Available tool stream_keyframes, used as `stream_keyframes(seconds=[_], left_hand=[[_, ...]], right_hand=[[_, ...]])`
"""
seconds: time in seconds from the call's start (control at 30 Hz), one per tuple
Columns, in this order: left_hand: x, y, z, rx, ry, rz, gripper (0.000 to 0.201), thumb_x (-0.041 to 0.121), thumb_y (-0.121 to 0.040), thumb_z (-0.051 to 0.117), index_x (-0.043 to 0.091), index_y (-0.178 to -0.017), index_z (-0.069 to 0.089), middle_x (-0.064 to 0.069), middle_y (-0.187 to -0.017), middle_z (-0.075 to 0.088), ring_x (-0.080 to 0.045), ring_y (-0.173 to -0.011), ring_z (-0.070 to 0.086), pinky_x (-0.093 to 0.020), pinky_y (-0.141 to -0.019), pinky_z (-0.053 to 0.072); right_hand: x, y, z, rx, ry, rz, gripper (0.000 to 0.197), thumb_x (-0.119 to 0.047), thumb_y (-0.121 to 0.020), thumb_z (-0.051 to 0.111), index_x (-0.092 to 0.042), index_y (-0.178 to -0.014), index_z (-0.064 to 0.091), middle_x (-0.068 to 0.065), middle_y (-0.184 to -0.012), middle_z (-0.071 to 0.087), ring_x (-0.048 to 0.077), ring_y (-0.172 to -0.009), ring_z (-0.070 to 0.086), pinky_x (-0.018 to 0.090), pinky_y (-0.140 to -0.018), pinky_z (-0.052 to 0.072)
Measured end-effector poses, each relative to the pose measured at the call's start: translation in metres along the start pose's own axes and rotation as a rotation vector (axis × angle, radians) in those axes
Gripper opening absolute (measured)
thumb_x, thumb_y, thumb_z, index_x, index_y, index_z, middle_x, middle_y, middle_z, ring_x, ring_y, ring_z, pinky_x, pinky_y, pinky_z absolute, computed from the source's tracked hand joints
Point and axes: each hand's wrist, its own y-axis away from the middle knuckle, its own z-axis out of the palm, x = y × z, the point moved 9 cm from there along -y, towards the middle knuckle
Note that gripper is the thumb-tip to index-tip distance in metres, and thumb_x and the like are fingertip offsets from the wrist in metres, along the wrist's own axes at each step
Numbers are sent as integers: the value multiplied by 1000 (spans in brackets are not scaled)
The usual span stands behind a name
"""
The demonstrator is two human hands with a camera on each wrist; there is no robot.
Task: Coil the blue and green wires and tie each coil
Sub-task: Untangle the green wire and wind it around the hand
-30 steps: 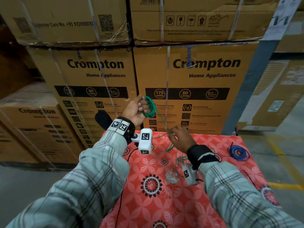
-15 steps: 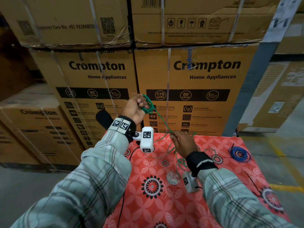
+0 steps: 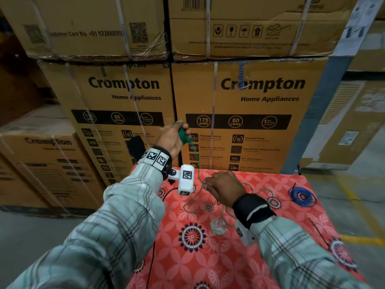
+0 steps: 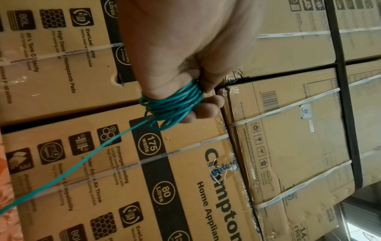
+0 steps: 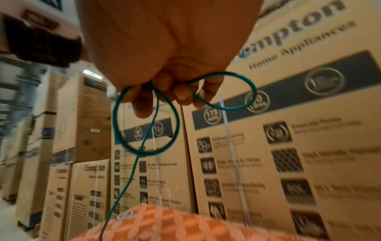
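My left hand (image 3: pixel 175 136) is raised in front of the boxes and grips a small coil of green wire (image 3: pixel 183 136); the left wrist view shows several turns (image 4: pixel 173 104) bunched under the curled fingers. A loose strand (image 3: pixel 198 161) runs down to my right hand (image 3: pixel 220 186), which hovers low over the red floral tablecloth (image 3: pixel 208 257). In the right wrist view its fingers (image 5: pixel 181 94) pinch the green wire (image 5: pixel 144 146), with loops standing out on both sides. More slack green wire (image 3: pixel 227 217) lies on the cloth. The blue wire coil (image 3: pixel 302 197) rests at the table's right.
Stacked Crompton cardboard boxes (image 3: pixel 239 105) stand right behind the table's far edge. A small clear crumpled wrapper (image 3: pixel 217 227) and a thin black strip (image 3: pixel 318 230) lie on the cloth. A black cable (image 3: pixel 153 247) hangs off the left edge. Concrete floor lies to both sides.
My left hand has turned and lifted slightly with the coil. My right hand has moved down and right along the strand toward the table.
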Motion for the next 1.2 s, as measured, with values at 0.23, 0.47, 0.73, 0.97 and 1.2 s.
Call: stream_keyframes(seconds=[0.23,0.47,0.73,0.97,1.2], left_hand=[[-17,5,-3,-30,-209,-13,22,18,-103,37,14,-85,48,4,-59,58,-12,-54,58,-29,-61,47],[-51,27,3,-170,-446,-153,23,20,-102,43,7,-89,56,-8,-74,62,-17,-60,59,-32,-63,47],[-66,45,11,-324,-627,-212,20,12,-100,37,10,-84,49,-1,-58,49,-12,-42,40,-23,-44,35],[-69,45,5,-348,-620,-198,15,15,-102,40,4,-97,50,-4,-66,65,-14,-48,55,-24,-47,46],[-59,38,2,-255,-584,-155,14,14,-101,44,8,-91,50,-10,-79,72,-19,-67,70,-26,-61,55]], right_hand=[[-35,-20,-66,50,-14,-183,32,-48,-96,26,-30,-88,50,-10,-82,59,16,-84,54,35,-76,31],[-23,-32,-113,220,-96,-122,12,-29,-99,39,-30,-95,50,-8,-85,59,18,-85,53,37,-77,34],[21,-36,-140,322,-46,35,24,-35,-96,42,-22,-94,62,-7,-81,57,22,-84,55,32,-72,26],[32,-35,-136,315,-91,13,15,-25,-93,51,-21,-97,65,-2,-88,61,24,-84,52,39,-72,42],[12,-34,-136,259,-159,-100,43,7,-86,47,-10,-120,66,6,-100,66,19,-91,59,30,-77,47]])
